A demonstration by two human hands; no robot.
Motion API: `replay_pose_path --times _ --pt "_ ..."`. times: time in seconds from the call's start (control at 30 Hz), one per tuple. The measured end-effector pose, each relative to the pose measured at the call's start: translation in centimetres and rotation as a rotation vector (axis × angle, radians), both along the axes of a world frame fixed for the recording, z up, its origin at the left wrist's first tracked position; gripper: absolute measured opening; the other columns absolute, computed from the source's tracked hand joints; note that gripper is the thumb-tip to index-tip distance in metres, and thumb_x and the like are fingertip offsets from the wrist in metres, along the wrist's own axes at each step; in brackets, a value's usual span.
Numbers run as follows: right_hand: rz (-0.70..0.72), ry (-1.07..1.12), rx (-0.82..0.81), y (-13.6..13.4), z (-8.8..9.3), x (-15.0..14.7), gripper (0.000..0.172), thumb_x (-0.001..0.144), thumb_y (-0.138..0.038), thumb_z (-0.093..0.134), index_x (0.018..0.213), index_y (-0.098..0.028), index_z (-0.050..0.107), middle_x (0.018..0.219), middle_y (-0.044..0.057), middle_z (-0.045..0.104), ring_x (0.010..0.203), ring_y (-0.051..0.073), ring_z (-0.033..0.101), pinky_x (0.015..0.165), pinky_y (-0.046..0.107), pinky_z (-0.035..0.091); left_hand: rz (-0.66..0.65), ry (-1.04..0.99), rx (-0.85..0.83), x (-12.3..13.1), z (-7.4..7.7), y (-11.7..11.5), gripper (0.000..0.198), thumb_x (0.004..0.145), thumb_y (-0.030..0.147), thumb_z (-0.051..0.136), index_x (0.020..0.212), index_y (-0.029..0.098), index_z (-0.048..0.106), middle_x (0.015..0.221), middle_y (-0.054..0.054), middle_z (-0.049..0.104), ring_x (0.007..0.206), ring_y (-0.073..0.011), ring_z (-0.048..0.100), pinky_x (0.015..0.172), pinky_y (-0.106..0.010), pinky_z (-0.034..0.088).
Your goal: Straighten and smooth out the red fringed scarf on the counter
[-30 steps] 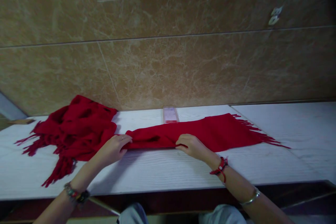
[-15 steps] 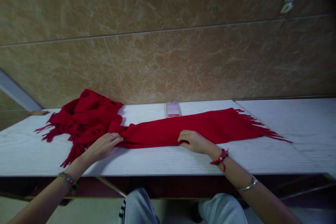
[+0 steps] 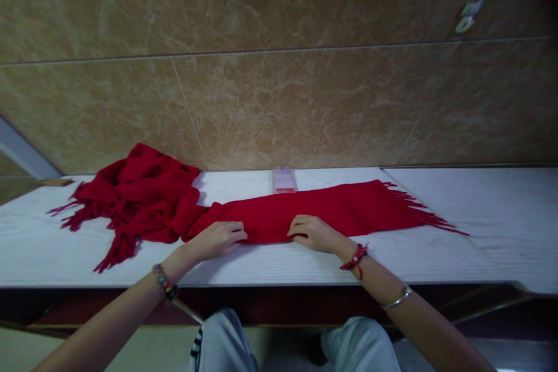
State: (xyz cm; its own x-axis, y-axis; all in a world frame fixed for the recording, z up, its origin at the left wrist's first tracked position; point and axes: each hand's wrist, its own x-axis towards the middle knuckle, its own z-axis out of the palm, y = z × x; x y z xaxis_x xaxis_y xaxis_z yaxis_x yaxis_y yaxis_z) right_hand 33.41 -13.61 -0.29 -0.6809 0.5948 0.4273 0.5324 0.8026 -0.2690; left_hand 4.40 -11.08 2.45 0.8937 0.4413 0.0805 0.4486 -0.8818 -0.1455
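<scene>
A long red fringed scarf (image 3: 331, 212) lies along a white wood-grain table (image 3: 279, 264). Its right part is spread flat, with fringe pointing right. Its left part is heaped in a bunch (image 3: 139, 197) near the wall. My left hand (image 3: 218, 239) rests on the scarf's near edge just right of the bunch, fingers curled on the cloth. My right hand (image 3: 314, 231) grips the near edge of the flat part, fingers tucked under it. Both wrists wear bracelets.
A small pale pink box (image 3: 283, 180) stands against the brown marble wall (image 3: 279, 81) behind the scarf. The table's front edge runs just below my hands, with my knees in light trousers (image 3: 222, 343) under it. A white fitting (image 3: 466, 16) hangs on the wall at upper right.
My left hand slid right along the scarf's near edge, closer to my right hand. The right hand stayed on the edge and the view shifted slightly.
</scene>
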Motion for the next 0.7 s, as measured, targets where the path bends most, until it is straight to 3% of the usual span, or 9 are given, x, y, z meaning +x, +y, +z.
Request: replay_pose_path --times 0.27,0.47,0.57,0.7 --pt "0.027 -0.060 0.069 -0.4 0.4 -0.2 0.018 0.083 -0.019 0.048 0.086 -0.017 0.066 0.084 0.005 0.062 0.080 0.014 0.054 0.078 0.026 0.041 -0.099 0.093 0.215 -1.4 -0.7 -1.3 0.021 0.086 0.012 0.038 0.095 0.017 0.057 0.080 -0.005 0.059 0.072 -0.0145 0.054 0.060 -0.023 0.042" --pt "-0.039 -0.160 0.293 -0.4 0.0 -0.4 0.025 0.088 -0.018 0.039 0.089 -0.017 0.063 0.079 0.007 0.061 0.077 0.016 0.051 0.072 0.031 0.038 0.006 0.041 0.263 -1.0 -1.6 0.1 0.023 0.085 0.009 0.036 0.090 0.017 0.057 0.081 -0.007 0.057 0.075 -0.0165 0.053 0.064 -0.027 0.043" --pt "-0.003 -0.175 0.255 -0.6 -0.1 -0.5 0.022 0.086 -0.017 0.042 0.087 -0.017 0.063 0.080 0.006 0.061 0.079 0.016 0.051 0.074 0.031 0.038 0.081 0.033 0.136 -0.6 -1.0 -0.2 0.021 0.081 0.008 0.040 0.088 0.018 0.058 0.087 -0.006 0.056 0.081 -0.0166 0.053 0.067 -0.026 0.043" --pt "0.050 -0.109 0.083 -0.9 0.3 -0.5 0.016 0.082 -0.020 0.049 0.083 -0.017 0.064 0.083 0.004 0.061 0.079 0.014 0.053 0.079 0.028 0.038 0.126 0.035 -0.195 -0.4 1.0 -0.8 0.027 0.071 0.007 0.046 0.092 0.021 0.057 0.090 -0.002 0.058 0.082 -0.0143 0.055 0.070 -0.022 0.043"
